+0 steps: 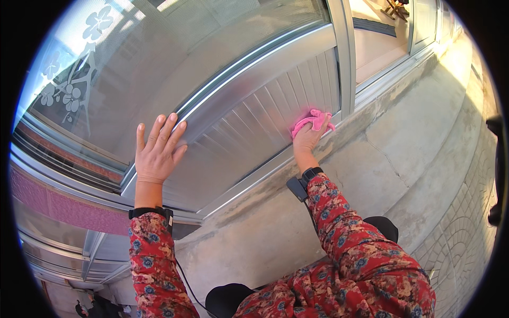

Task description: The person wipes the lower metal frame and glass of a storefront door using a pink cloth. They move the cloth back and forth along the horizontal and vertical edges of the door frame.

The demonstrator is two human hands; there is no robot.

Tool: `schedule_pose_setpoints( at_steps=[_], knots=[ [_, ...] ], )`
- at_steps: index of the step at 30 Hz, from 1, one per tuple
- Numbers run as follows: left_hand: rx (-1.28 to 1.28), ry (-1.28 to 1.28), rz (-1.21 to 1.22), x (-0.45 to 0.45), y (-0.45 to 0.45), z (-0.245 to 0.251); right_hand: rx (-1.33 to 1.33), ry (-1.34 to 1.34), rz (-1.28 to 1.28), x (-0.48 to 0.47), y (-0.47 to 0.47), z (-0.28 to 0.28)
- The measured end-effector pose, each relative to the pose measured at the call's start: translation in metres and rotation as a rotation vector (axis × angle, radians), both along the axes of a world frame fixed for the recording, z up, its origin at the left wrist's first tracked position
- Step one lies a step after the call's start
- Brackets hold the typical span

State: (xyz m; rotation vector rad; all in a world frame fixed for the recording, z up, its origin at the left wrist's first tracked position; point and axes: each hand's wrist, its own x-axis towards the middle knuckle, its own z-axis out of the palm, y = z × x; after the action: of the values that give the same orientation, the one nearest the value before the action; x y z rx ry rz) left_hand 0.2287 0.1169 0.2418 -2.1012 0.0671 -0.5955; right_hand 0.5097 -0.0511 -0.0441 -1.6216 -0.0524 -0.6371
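Note:
In the head view, a pink cloth (318,119) is bunched under my right hand (307,137). It presses against the lower right corner of a ribbed metal door panel (254,115), just above the bottom rail. My left hand (161,147) holds nothing; its fingers are spread over the left part of the door frame. The fingertips lie by the lower edge of the glass pane (222,47). Whether the left palm touches the metal, I cannot tell. Both wrists carry black straps, and the right one has a small dark device (297,189).
A concrete ledge (254,234) runs under the door, with a cracked step (381,155) to the right. Beyond that lies patterned paving (449,246). An open doorway (377,55) shows a dark mat (373,27) inside. White flower decals (71,97) mark the left glass.

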Motion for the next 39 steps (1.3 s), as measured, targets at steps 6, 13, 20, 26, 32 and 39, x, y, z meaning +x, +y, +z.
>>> schedule_pose_setpoints(
  at_steps=[6, 13, 20, 26, 32, 39],
  knots=[
    [-0.017, -0.037, 0.01, 0.001, -0.002, -0.001, 0.179, 0.047, 0.282, -0.11, 0.044, 0.075],
    [-0.005, -0.034, 0.012, 0.001, 0.001, -0.001, -0.162, -0.497, 0.349, -0.109, 0.035, 0.118],
    [0.0, -0.036, 0.021, 0.001, 0.004, -0.004, -0.062, -0.345, 0.09, -0.019, -0.001, -0.013],
    [0.006, -0.041, 0.004, 0.001, 0.004, -0.003, 0.209, -0.113, -0.256, 0.083, -0.068, -0.049],
    [0.012, -0.054, 0.002, 0.001, 0.005, -0.005, 0.162, 0.428, -0.009, 0.072, -0.039, -0.061],
    [0.037, -0.054, -0.009, 0.003, 0.002, -0.002, 0.146, 0.482, 0.384, -0.136, 0.048, -0.04]
  ],
)
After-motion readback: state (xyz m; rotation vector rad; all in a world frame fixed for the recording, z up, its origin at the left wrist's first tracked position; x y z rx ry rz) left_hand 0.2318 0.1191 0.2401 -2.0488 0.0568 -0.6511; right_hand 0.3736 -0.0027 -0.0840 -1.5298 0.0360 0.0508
